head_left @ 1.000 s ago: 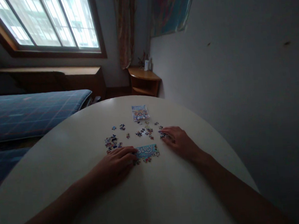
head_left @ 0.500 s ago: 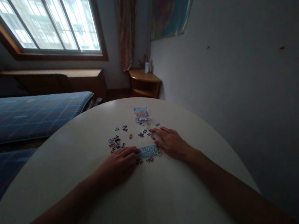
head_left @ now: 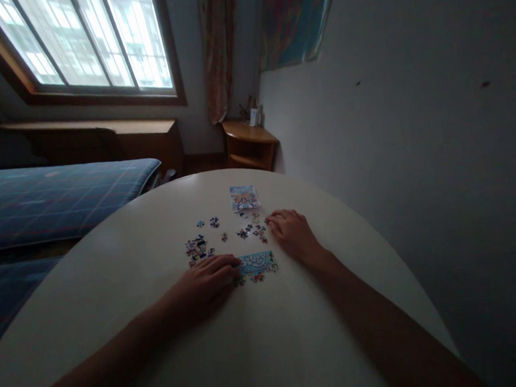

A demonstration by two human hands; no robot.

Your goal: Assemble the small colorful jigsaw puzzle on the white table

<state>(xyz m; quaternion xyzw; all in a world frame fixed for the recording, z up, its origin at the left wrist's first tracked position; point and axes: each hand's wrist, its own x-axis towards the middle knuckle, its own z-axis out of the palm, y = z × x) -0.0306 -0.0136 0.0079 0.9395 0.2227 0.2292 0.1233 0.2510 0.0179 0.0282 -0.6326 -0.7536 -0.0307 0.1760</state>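
A partly joined jigsaw puzzle (head_left: 257, 264), blue with white curly lettering, lies flat on the white table. My left hand (head_left: 214, 273) rests over its left end, fingers stretched out and lying low; the thumb is hidden. Beyond the puzzle's right end, my right hand (head_left: 292, 231) has its fingers drawn together at the tips on a small puzzle piece (head_left: 267, 221), mostly covered by them. Loose puzzle pieces (head_left: 259, 233) lie just left of those fingertips. A denser heap of pieces (head_left: 196, 248) sits behind my left hand, and a single piece (head_left: 224, 237) lies between the groups.
A printed picture sheet (head_left: 244, 198) lies toward the far side of the round table (head_left: 347, 329). Past the table's left edge is a plaid mattress (head_left: 64, 195). A small wooden corner shelf (head_left: 250, 132) stands beyond the far edge, and a wall runs along the right.
My right hand has shifted slightly up, away from the pieces and the joined puzzle, its fingers closing over a piece that lay apart at the right. My left hand has stayed in place.
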